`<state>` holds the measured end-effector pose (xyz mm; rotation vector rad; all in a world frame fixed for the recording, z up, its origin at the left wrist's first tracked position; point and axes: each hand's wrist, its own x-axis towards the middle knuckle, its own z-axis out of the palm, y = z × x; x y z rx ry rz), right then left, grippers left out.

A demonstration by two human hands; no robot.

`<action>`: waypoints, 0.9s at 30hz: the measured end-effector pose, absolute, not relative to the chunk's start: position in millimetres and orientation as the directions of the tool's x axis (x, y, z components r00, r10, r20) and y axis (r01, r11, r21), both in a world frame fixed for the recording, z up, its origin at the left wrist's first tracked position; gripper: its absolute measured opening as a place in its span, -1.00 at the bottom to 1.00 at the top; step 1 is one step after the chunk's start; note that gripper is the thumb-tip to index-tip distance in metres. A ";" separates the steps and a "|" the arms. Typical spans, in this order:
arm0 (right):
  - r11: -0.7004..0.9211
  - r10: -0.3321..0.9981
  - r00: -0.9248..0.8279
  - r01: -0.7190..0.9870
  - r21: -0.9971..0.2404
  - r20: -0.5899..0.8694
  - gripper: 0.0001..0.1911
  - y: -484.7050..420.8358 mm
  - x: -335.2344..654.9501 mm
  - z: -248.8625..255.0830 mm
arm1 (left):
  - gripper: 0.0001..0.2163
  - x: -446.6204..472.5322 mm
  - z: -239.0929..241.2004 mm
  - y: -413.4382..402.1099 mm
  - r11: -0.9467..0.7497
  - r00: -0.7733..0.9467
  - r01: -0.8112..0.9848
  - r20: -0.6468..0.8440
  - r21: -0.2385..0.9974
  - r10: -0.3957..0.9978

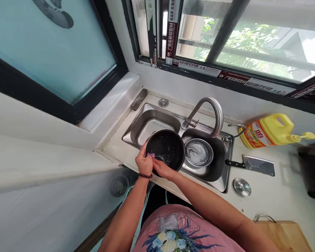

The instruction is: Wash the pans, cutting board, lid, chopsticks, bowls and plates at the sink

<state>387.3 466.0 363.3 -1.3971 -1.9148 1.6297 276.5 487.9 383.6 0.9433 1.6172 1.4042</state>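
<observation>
A round pot with a black inside [170, 143] is tilted over the near edge of the double sink. My left hand [144, 161] is closed on its left rim, the thumb over the edge. My right hand [163, 170] reaches inside by the near wall, fingers closed against a small pink scrubber [151, 155]. The scrubber is mostly hidden between the two hands. Some suds and water show on the pot's inner surface. In the right basin stands a metal bowl [199, 153] with foamy water.
Over the sink [157, 117] arches a faucet [217, 108]. Right of it are a yellow detergent jug [270, 131], a cleaver [258, 165], a metal drain strainer [242, 187] and a wooden cutting board [283, 236]. An opened window sash [76, 112] juts in at left.
</observation>
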 end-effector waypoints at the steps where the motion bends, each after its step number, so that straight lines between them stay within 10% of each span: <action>1: -0.049 0.781 -0.522 0.494 -0.868 -0.342 -0.46 471.1 390.0 362.4 | -0.32 272.7 383.9 498.6 0.094 -0.417 0.098 -0.045 0.991 0.908; 10: 0.360 0.767 -0.515 0.839 -0.409 -0.382 -0.64 523.6 451.1 336.7 | -0.32 258.9 376.2 568.6 0.119 -0.382 0.247 -0.016 0.962 0.924; 18: 0.249 0.781 -0.534 0.741 -0.623 -0.323 -0.43 504.0 420.2 339.3 | -0.35 261.9 368.6 595.9 0.230 -0.356 0.263 -0.127 0.937 0.926; 27: 0.434 0.782 -0.569 0.791 -0.431 -0.254 -0.86 517.4 416.8 343.9 | -0.34 216.6 383.3 610.3 0.498 -0.425 0.119 -0.409 0.859 0.807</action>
